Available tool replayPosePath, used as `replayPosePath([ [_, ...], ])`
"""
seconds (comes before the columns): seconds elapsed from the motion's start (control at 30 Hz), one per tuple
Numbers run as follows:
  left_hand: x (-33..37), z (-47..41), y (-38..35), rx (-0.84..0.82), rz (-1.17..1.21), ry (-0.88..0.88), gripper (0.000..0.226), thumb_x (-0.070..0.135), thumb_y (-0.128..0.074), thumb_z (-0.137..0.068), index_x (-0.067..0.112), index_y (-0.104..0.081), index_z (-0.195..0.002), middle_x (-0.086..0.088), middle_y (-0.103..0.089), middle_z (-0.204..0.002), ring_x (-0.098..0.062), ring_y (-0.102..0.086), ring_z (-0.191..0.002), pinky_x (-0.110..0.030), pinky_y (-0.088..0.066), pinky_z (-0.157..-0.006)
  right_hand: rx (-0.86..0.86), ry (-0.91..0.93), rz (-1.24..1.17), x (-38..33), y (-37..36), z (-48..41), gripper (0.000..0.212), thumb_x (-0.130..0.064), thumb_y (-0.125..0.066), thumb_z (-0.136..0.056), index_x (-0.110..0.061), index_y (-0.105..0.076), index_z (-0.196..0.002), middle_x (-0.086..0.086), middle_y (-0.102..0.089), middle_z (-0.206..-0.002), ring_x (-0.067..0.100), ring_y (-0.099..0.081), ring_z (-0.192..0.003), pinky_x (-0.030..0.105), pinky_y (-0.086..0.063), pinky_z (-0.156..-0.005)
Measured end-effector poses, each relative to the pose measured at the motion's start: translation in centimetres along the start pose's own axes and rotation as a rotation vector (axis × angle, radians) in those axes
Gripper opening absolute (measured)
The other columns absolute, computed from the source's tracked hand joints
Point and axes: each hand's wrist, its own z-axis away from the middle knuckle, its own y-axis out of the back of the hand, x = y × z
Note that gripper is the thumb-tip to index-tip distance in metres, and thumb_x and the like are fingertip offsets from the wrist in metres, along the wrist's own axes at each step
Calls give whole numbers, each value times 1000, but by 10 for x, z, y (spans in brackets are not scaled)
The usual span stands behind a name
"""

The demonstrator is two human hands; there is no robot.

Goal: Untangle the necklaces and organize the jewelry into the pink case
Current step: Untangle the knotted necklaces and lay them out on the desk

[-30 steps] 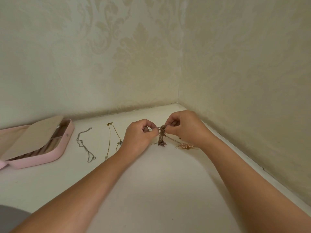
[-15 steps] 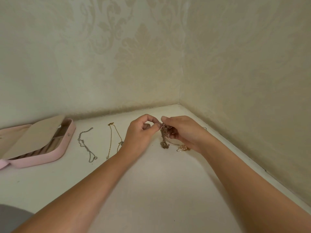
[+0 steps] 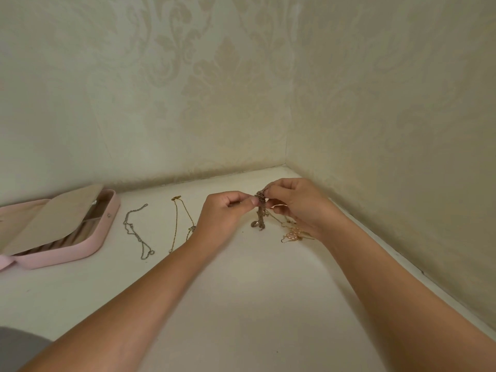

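Pink case (image 3: 80, 251) lies open. Well to its right, left hand (image 3: 222, 213) and right hand (image 3: 298, 205) both pinch the top of the necklace tangle (image 3: 259, 210), and the rest dangles. Likely light, limp, fine links that snag easily: grip strands beside the knot and tease, no yanking.

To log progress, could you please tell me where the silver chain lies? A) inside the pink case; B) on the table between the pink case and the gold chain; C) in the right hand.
B: the silver chain lies on the table, between the pink case and the gold chain.
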Motion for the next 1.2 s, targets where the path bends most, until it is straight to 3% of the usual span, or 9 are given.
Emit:
replayPosePath([
  [0.2,4,1,-3,-40,142,83,13,25,-69,-86,19,-79,-80,-5,-14,-60,-18,-11,-54,-29,-11,-49,44,-20,-239,0,-4,-2,13,0,-55,-90,-5,-59,-78,8,-64,-73,11,-61,-61,17,-46,-53],
  [0.37,7,3,-2,18,148,130,9,28,-74,-80,22,-79,-82,6,-23,-48,-13,-16,-48,-22,-16,-43,89,111,14,-2,0,0,14,4,-62,-84,-9,-59,-86,2,-58,-66,6,-53,-49,16,-43,-50],
  [0.53,9,4,-4,48,125,104,15,15,-70,-85,6,-74,-97,18,-43,-36,2,-41,-35,-6,-28,-41,66,211,412,1,-4,3,16,-9,-69,-84,-25,-71,-87,-7,-55,-65,5,-48,-57,13,-38,-53],
  [0.67,7,3,-2,77,117,88,20,20,-70,-85,5,-74,-97,20,-43,-36,5,-43,-36,-7,-30,-42,122,298,531,2,-6,4,10,-18,-66,-88,-21,-76,-87,-2,-67,-88,10,-61,-82,14,-43,-70],
  [0.73,6,2,-2,73,95,91,19,22,-70,-85,6,-74,-96,20,-43,-36,4,-43,-36,-8,-30,-42,136,319,581,2,-6,4,9,-17,-68,-87,-19,-76,-87,-1,-69,-89,10,-63,-84,19,-47,-73],
  [0.83,6,3,-2,67,30,32,13,25,-71,-84,14,-77,-88,8,-60,-48,1,-46,-47,-9,-32,-51,153,342,629,3,-8,4,6,-14,-70,-83,-17,-75,-87,-5,-70,-82,9,-65,-78,19,-49,-72],
  [0.93,3,2,-3,72,-63,-28,7,30,-72,-83,32,-75,-76,-24,-67,-80,-15,-46,-65,-25,-34,-62,171,344,699,4,-9,4,6,-15,-69,-82,-17,-74,-85,-5,-70,-78,9,-65,-75,20,-51,-70],
  [1.13,4,5,-8,66,-114,-74,12,28,-71,-84,34,-73,-74,-23,-68,-79,-17,-46,-64,-21,-32,-56,202,323,761,5,-13,2,6,-17,-71,-78,-15,-66,-76,-5,-65,-72,13,-64,-72,33,-54,-69],
  [1.2,2,4,-7,72,-84,-50,10,29,-72,-83,32,-74,-74,-24,-58,-69,-16,-40,-61,-19,-27,-51,196,323,790,5,-13,2,4,-14,-69,-79,-12,-67,-76,-4,-65,-72,15,-63,-72,34,-54,-70],
])
